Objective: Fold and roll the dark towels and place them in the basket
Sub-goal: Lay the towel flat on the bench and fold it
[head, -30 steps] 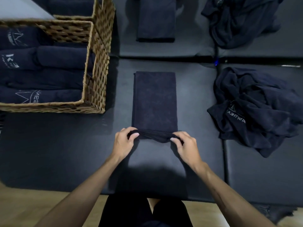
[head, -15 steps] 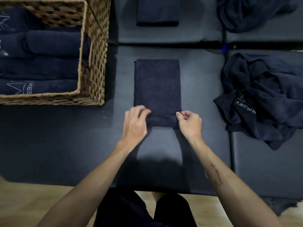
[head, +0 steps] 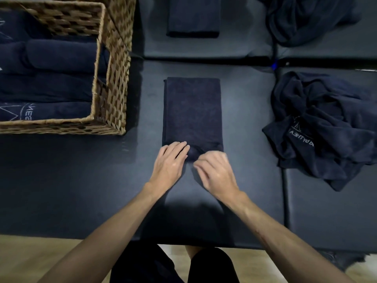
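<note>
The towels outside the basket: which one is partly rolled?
The folded towel in the middle, under both hands; its near end is rolled. The far folded one lies flat, and the two heaps are crumpled.

Two baskets (head: pixel 114 82), four rolled towels (head: pixel 61 58), two folded towels (head: pixel 191 107), two heaps (head: pixel 326 127).

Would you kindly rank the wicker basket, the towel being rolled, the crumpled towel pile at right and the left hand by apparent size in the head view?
1. wicker basket, though cropped by the frame
2. crumpled towel pile and towel being rolled: too alike to rank
3. left hand
</note>
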